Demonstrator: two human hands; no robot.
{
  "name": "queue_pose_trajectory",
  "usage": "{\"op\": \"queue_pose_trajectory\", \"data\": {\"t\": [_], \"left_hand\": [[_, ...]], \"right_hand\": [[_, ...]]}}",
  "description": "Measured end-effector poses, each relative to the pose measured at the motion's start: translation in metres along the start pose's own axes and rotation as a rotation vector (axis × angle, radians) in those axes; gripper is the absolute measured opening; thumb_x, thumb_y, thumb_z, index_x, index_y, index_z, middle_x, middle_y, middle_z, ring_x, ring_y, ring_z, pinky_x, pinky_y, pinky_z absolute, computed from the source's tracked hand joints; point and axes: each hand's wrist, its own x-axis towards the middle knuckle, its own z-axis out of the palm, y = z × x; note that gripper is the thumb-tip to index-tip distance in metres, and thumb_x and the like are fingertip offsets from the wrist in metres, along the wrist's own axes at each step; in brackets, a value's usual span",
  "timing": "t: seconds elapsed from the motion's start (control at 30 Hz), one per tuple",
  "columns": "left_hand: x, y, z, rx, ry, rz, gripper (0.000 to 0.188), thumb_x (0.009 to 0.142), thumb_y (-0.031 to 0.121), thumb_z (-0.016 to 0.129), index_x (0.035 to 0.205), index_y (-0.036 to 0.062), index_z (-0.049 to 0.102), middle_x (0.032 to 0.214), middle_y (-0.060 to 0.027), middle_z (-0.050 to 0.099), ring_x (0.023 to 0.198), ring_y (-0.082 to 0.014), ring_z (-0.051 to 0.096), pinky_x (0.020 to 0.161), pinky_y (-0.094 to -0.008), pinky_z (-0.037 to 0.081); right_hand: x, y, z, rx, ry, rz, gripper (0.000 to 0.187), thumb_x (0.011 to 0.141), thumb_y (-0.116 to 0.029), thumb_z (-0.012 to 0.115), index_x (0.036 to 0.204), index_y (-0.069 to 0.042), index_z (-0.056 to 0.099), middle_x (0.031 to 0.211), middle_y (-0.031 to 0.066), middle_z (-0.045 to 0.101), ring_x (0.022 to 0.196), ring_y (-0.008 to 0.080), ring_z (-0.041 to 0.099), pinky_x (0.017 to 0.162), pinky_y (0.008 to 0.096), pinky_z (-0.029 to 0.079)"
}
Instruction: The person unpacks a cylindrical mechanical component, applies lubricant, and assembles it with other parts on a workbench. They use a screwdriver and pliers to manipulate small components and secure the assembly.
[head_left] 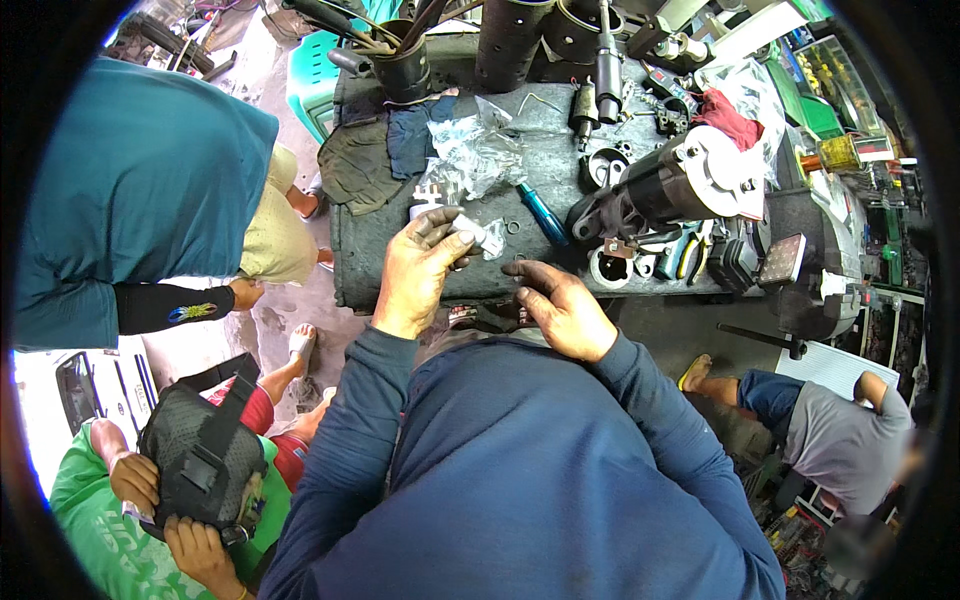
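My left hand (420,270) is raised over the workbench's near edge, thumb and fingers pinching a small crumpled clear plastic bag (492,240). What the bag contains is too small to tell. To its right my right hand (562,308) hovers palm down, index finger and thumb apart, with nothing visible between them. A small dark ring (513,227) lies on the bench just beyond the fingertips. Farther back rests a blue metallic cylinder (542,214). Right of it, a large black motor with a pale round end (660,180) lies on its side.
Larger clear plastic bags (480,150) and dark rags (360,165) cover the bench's left part. A tool-filled can (402,75) stands behind them. Pliers (692,255) and metal parts lie at right. People are close by: one in teal (150,190), one in green (90,500), another in grey (840,440).
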Motion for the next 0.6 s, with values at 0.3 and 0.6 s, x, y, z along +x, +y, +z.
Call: {"op": "queue_pose_trajectory", "data": {"t": [0.3, 0.6], "left_hand": [[-0.009, -0.004, 0.003, -0.188, 0.044, -0.01, 0.029, 0.1, 0.005, 0.063, 0.129, 0.0073, 0.056, 0.115, -0.01, 0.069, 0.1, -0.0245, 0.071, 0.083, -0.0387, 0.057], [0.0, 0.0, 0.01, -0.242, 0.066, -0.016, 0.029, 0.1, 0.005, 0.064, 0.128, 0.0073, 0.056, 0.112, -0.0113, 0.071, 0.096, -0.0249, 0.072, 0.084, -0.0379, 0.059]], "right_hand": [[-0.003, -0.031, 0.0, -0.622, 0.152, -0.32, 0.055, 0.087, -0.013, 0.066, 0.142, -0.013, 0.06, 0.082, 0.0106, 0.066, 0.069, 0.0309, 0.068, 0.062, 0.0431, 0.055], [-0.001, -0.045, -0.004, -0.77, 0.142, -0.263, 0.06, 0.084, -0.015, 0.069, 0.143, -0.009, 0.058, 0.085, 0.013, 0.066, 0.07, 0.0304, 0.069, 0.065, 0.0414, 0.056]]}}
